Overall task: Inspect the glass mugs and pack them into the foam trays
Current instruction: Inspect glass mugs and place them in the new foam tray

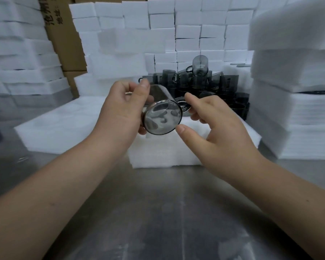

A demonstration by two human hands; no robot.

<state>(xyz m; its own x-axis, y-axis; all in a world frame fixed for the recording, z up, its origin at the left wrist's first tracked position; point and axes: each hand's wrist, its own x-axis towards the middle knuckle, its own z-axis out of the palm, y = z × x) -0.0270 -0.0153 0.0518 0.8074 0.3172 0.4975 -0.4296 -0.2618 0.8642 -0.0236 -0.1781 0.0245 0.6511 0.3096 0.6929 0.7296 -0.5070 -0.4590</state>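
While I turn this one smoked-glass mug (162, 117) with its base toward me, my left hand (120, 107) grips its body and my right hand (218, 124) reaches in from 3 o'clock. Its fingertips are at the handle, though I cannot tell if they pinch it. I judge this is still inspection. The foam tray (158, 156) just below, at 6 o'clock, shows no mug seated, nor does a second tray (64, 124) at 9 o'clock. The heap of mugs (210, 85) at 12 o'clock overlaps too much to count, so most of the packing remains.
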